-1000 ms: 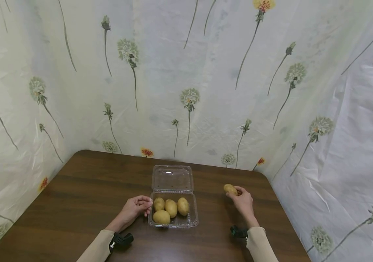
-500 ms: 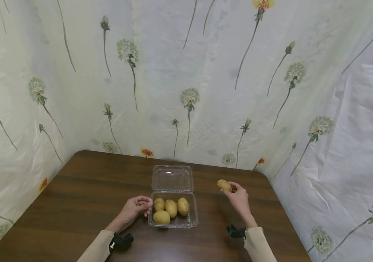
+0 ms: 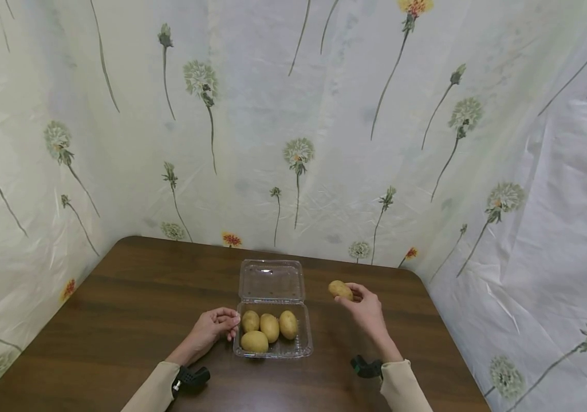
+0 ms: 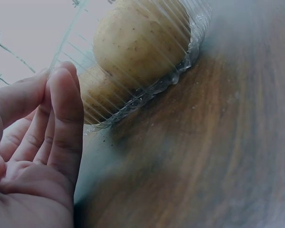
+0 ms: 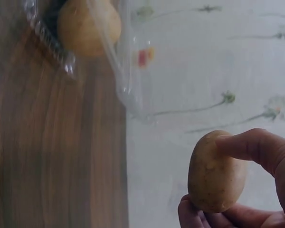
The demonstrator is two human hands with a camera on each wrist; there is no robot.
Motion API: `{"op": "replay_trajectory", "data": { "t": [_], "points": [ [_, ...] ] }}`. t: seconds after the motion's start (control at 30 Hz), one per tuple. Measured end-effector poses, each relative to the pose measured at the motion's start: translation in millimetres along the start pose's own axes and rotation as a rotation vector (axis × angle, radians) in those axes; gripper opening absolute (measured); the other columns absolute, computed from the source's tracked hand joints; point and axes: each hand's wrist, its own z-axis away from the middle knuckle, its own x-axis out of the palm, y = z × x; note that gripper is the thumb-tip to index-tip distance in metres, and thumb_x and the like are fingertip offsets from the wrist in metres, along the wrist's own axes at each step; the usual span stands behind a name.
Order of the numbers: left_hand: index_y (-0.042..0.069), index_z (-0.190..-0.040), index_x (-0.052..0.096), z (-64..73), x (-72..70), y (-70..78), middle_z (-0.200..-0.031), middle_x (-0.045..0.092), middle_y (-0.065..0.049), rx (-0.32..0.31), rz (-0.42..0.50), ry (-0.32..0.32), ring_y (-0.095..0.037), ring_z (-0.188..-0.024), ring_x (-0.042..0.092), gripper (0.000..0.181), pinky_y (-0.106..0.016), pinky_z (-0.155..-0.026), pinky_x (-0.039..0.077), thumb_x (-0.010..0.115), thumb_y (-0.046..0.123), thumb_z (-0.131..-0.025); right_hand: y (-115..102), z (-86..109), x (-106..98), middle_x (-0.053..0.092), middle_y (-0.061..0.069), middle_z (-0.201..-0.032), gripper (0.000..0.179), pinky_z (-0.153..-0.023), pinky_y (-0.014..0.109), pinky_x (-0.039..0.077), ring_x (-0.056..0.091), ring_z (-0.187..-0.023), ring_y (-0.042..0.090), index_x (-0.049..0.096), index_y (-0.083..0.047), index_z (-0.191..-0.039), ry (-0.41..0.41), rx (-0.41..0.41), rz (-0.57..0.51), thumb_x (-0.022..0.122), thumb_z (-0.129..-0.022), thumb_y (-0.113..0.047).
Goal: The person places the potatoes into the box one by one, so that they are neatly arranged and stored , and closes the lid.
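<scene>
A clear plastic clamshell container [image 3: 300,343] lies on the table with its lid [image 3: 271,280] folded back. Several potatoes [image 3: 270,328] sit in its base, mostly toward the left side. My left hand [image 3: 212,331] pinches the container's left rim between thumb and fingers; the left wrist view shows the thumb and index finger [image 4: 66,104] on the clear edge, with potatoes [image 4: 137,42] behind the ribbed wall. To the right of the container, my right hand [image 3: 367,309] holds one potato [image 5: 216,173] above the table, thumb on one side and fingers on the other.
The dark brown wooden table [image 3: 159,286] has rounded back corners. A white curtain [image 3: 252,114] printed with dandelions hangs behind and at both sides. Each wrist wears a black camera mount, one on the left [image 3: 192,377] and one on the right [image 3: 365,366].
My right hand has moved left with the potato and slightly away from me, closer to the container. The left hand stays at the container's rim.
</scene>
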Motion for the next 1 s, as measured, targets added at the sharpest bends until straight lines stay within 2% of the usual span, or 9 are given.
{"op": "replay_trajectory", "data": {
  "t": [0.13, 0.47, 0.73, 1.0],
  "points": [
    [-0.011, -0.111, 0.052, -0.8, -0.7, -0.9, -0.079, 0.066, 0.002, 0.007, 0.0, -0.001, -0.008, -0.067, 0.062, 0.03, -0.022, -0.06, 0.052, 0.063, 0.012, -0.094, -8.9, 6.4, 5.8, 0.063, 0.016, -0.122, 0.051, -0.089, 0.04, 0.053, 0.062, -0.112, 0.029, 0.06, -0.009, -0.125, -0.019, -0.011, -0.008, 0.078, -0.082, -0.032],
    [-0.012, -0.111, 0.052, -1.3, -1.8, -2.9, -0.08, 0.066, 0.002, 0.001, -0.006, 0.004, -0.008, -0.068, 0.062, 0.031, -0.022, -0.06, 0.052, 0.063, 0.012, -0.094, -25.8, 25.6, 22.4, 0.066, 0.013, -0.113, 0.046, -0.076, 0.034, 0.056, 0.068, -0.099, 0.026, 0.062, -0.011, -0.121, -0.066, -0.079, -0.026, 0.08, -0.08, -0.024],
    [-0.011, -0.111, 0.052, -0.8, -1.2, -2.0, -0.081, 0.066, 0.002, 0.002, 0.0, 0.002, -0.008, -0.068, 0.062, 0.032, -0.022, -0.061, 0.053, 0.063, 0.014, -0.094, -38.2, 38.0, 33.7, 0.067, 0.01, -0.109, 0.043, -0.077, 0.034, 0.056, 0.068, -0.097, 0.025, 0.064, -0.011, -0.119, -0.115, -0.109, -0.02, 0.079, -0.08, -0.021],
    [-0.009, -0.109, 0.053, -0.7, -1.2, -2.7, -0.08, 0.066, 0.002, 0.016, 0.0, -0.005, -0.007, -0.068, 0.063, 0.028, -0.021, -0.06, 0.053, 0.062, 0.013, -0.095, -40.7, 47.0, 45.2, 0.068, 0.01, -0.109, 0.039, -0.075, 0.028, 0.056, 0.069, -0.095, 0.021, 0.065, -0.01, -0.116, -0.184, -0.152, -0.014, 0.079, -0.08, -0.018]
  ]
}}
